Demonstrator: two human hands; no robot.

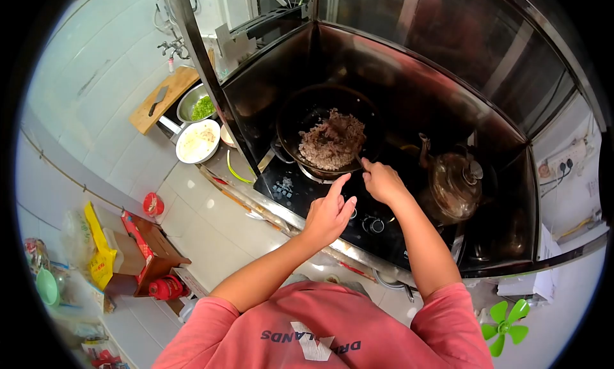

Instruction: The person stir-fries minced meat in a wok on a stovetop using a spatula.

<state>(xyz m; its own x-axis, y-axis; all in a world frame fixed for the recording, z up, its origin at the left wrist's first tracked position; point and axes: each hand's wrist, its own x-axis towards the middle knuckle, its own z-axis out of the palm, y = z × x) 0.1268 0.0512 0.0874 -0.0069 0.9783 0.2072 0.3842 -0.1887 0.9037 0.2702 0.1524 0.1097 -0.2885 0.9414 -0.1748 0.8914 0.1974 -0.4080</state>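
- Minced meat (332, 142) sits in the wok (295, 113), near twelve o'clock. It looks mostly brown, so the cooking seems well along.
- Right hand (382, 181), at the wok's five o'clock, grips a thin handle (361, 160).
- Left hand (329, 209), at six, points; I see nothing in it.
- Chopped greens (203, 107), at nine, lie in a metal bowl (186, 105), apart from the meat.

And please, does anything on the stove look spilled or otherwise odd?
Yes, pale bluish flecks show on the black stove top, in front of the wok and left of the knobs. They stand out on the dark surface, but I cannot tell whether they are spilled bits, marks or reflections.
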